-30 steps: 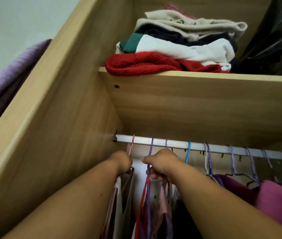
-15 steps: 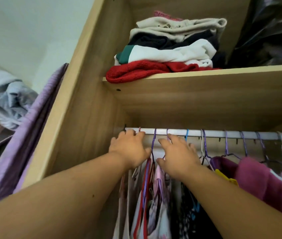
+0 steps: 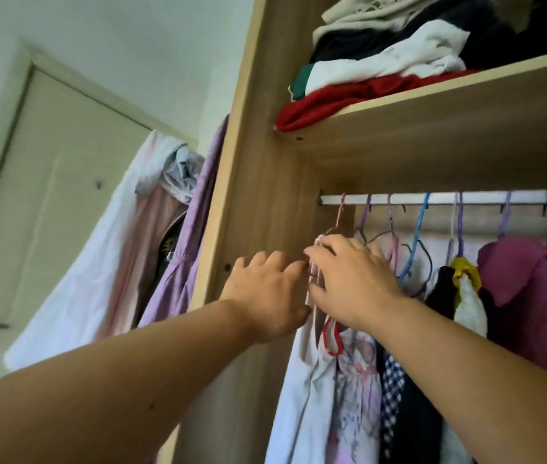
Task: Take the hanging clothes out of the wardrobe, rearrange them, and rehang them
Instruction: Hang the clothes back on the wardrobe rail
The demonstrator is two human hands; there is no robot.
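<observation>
The right hand's fingers curl round the pale garment's shoulder, just below its pink hanger on the rail. The left hand's bent fingers meet the garment beside them; I cannot tell whether they grip it.

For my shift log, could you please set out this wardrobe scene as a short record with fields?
Rail: white metal rail, coloured wire hangers hooked on it
Left hand: touches the pale lilac hanging garment at the rail's left end; grip unclear
Right hand: fingers curled over that garment's top, under the pink wire hanger
Shelf: light wooden shelf above, stacked folded clothes, red knitted garment lowest
Outside: purple cloth draped by the wardrobe's side panel
</observation>
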